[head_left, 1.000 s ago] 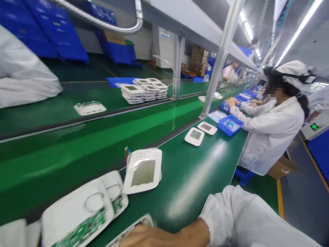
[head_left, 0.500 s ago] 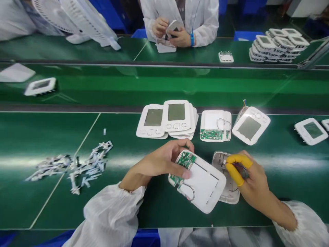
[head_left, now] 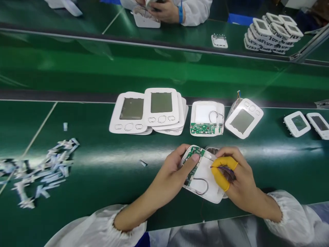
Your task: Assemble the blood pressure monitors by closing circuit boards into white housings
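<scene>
My left hand (head_left: 169, 178) grips the left end of a white device panel (head_left: 207, 193), its thumb lying across the green circuit board (head_left: 189, 179). A loop of thin cable (head_left: 205, 183) curves over the panel's near part. Yellow finger covers sit on two fingers of my right hand (head_left: 240, 187), which are pinched on a bundle of dark wires (head_left: 227, 172) right over the panel. The wire ends are too small to make out. Beneath the panel lies a grey-white housing (head_left: 212, 150), mostly hidden by the panel and my right hand.
Overlapping white screen panels (head_left: 161, 118) lie behind my hands, beside a panel with a circuit board (head_left: 203, 128) and a tilted screen unit (head_left: 243, 118). Small pale strips (head_left: 52, 171) are heaped at left. Across the divider, a co-worker's hands (head_left: 166, 11) hold a part near stacked units (head_left: 275, 32).
My right hand has brought the wires from above the housing to the circuit-board panel. That panel now covers more of the housing. The camera view has shifted, and more of the pale strips' side is cut off.
</scene>
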Demonstrator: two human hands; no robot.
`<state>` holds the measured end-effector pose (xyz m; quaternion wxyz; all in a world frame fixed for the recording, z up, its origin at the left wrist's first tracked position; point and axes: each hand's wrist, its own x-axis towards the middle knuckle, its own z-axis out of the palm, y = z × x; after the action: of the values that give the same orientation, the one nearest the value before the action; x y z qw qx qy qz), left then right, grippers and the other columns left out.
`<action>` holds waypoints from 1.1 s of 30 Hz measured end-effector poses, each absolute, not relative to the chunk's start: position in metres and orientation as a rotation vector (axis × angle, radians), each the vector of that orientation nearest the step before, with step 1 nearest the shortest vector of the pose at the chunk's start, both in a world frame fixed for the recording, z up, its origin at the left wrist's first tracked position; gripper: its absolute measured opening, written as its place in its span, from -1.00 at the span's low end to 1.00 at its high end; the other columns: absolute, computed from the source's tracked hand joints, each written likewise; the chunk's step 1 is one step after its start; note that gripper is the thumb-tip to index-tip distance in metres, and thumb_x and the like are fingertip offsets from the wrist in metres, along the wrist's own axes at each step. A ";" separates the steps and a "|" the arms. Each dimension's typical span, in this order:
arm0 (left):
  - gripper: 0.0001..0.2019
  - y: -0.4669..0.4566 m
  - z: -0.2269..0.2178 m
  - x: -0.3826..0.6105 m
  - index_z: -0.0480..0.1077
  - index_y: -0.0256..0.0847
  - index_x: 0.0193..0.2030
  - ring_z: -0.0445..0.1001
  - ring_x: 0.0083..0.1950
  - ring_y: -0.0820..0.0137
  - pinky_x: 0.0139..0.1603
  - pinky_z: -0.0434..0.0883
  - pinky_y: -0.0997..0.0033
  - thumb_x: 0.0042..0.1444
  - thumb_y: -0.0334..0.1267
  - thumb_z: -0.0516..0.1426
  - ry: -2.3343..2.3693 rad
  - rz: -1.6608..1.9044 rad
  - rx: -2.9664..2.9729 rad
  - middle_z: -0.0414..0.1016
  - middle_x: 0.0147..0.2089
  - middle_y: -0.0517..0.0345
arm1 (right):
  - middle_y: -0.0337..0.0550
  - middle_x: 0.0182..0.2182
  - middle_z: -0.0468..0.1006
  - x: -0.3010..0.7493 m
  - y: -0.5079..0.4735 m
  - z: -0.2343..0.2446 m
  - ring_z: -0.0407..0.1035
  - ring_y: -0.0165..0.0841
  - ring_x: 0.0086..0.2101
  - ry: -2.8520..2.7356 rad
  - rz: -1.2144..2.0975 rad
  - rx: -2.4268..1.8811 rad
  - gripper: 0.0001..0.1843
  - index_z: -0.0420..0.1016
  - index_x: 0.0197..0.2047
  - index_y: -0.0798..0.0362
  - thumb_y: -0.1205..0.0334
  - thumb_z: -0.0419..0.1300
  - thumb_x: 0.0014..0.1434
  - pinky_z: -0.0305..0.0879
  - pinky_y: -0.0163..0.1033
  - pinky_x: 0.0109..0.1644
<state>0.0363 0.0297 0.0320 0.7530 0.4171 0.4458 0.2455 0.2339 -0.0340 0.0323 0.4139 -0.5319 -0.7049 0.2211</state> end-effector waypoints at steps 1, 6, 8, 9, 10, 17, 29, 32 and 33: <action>-0.57 0.027 0.032 0.038 0.38 -0.20 -0.10 0.36 -0.43 0.49 -0.47 0.38 0.57 0.24 0.15 0.27 0.987 0.544 0.909 0.42 -0.38 0.28 | -0.07 -0.07 0.43 0.233 -0.034 0.032 0.43 -0.32 -0.11 -1.770 0.556 -1.357 -0.82 0.40 -0.04 0.02 0.44 0.20 0.34 0.47 -0.17 -0.06; -0.54 0.016 0.037 0.044 0.36 -0.22 -0.10 0.31 -0.44 0.48 -0.49 0.34 0.57 0.25 0.19 0.24 1.046 0.605 0.946 0.41 -0.41 0.25 | -0.07 -0.06 0.46 0.231 -0.035 0.029 0.39 -0.30 -0.09 -1.776 0.490 -1.396 -0.82 0.41 -0.04 0.03 0.46 0.19 0.34 0.44 -0.12 -0.06; -0.55 0.011 0.038 0.046 0.35 -0.22 -0.08 0.32 -0.44 0.47 -0.49 0.34 0.58 0.29 0.18 0.20 1.060 0.640 0.970 0.42 -0.39 0.24 | -0.07 -0.05 0.47 0.230 -0.036 0.028 0.38 -0.28 -0.07 -1.796 0.470 -1.393 -0.79 0.41 -0.02 0.03 0.48 0.19 0.33 0.43 -0.10 -0.05; -0.56 0.008 0.038 0.047 0.35 -0.21 -0.06 0.32 -0.44 0.47 -0.49 0.34 0.58 0.32 0.18 0.18 1.065 0.650 0.982 0.43 -0.39 0.24 | -0.06 -0.04 0.47 0.229 -0.036 0.027 0.38 -0.27 -0.06 -1.805 0.466 -1.387 -0.78 0.41 -0.01 0.03 0.48 0.19 0.33 0.42 -0.09 -0.04; -0.57 0.005 0.037 0.048 0.35 -0.21 -0.04 0.32 -0.44 0.47 -0.49 0.34 0.57 0.34 0.17 0.15 1.070 0.656 0.994 0.43 -0.39 0.24 | -0.06 -0.04 0.47 0.229 -0.037 0.027 0.38 -0.26 -0.06 -1.811 0.463 -1.382 -0.77 0.40 0.00 0.03 0.49 0.19 0.33 0.42 -0.08 -0.04; -0.63 -0.002 0.031 0.048 0.33 -0.16 0.04 0.36 -0.40 0.46 -0.44 0.39 0.56 0.35 0.09 0.19 1.097 0.669 1.083 0.46 -0.29 0.22 | -0.03 -0.04 0.49 0.227 -0.037 0.029 0.43 -0.23 -0.06 -1.802 0.479 -1.389 -0.78 0.40 0.01 0.01 0.47 0.16 0.35 0.48 -0.05 -0.06; -0.66 0.001 0.035 0.045 0.36 -0.16 0.02 0.36 -0.41 0.44 -0.45 0.37 0.53 0.35 0.06 0.18 1.081 0.572 1.122 0.43 -0.34 0.23 | 0.04 -0.04 0.48 0.234 -0.034 0.038 0.42 -0.21 -0.05 -1.978 0.478 -1.340 -0.80 0.35 -0.04 0.05 0.51 0.09 0.37 0.50 -0.03 -0.10; -0.69 0.002 0.035 0.044 0.35 -0.15 0.04 0.36 -0.39 0.44 -0.42 0.37 0.53 0.39 0.03 0.15 1.065 0.569 1.146 0.43 -0.33 0.24 | 0.07 0.01 0.41 0.234 -0.037 0.035 0.39 -0.19 0.02 -1.978 0.442 -1.347 -0.80 0.35 -0.04 0.05 0.51 0.12 0.36 0.52 -0.02 -0.05; -0.70 0.002 0.035 0.044 0.34 -0.15 0.04 0.37 -0.39 0.43 -0.41 0.37 0.52 0.39 0.03 0.14 1.053 0.565 1.145 0.43 -0.32 0.23 | 0.09 0.04 0.39 0.234 -0.039 0.033 0.38 -0.18 0.03 -1.977 0.432 -1.354 -0.80 0.35 -0.03 0.04 0.51 0.12 0.35 0.52 -0.02 -0.04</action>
<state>0.0437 0.0015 0.0348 0.6767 0.5095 0.4683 0.2513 0.2336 -0.0391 0.0329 0.3461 -0.5219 -0.7617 0.1666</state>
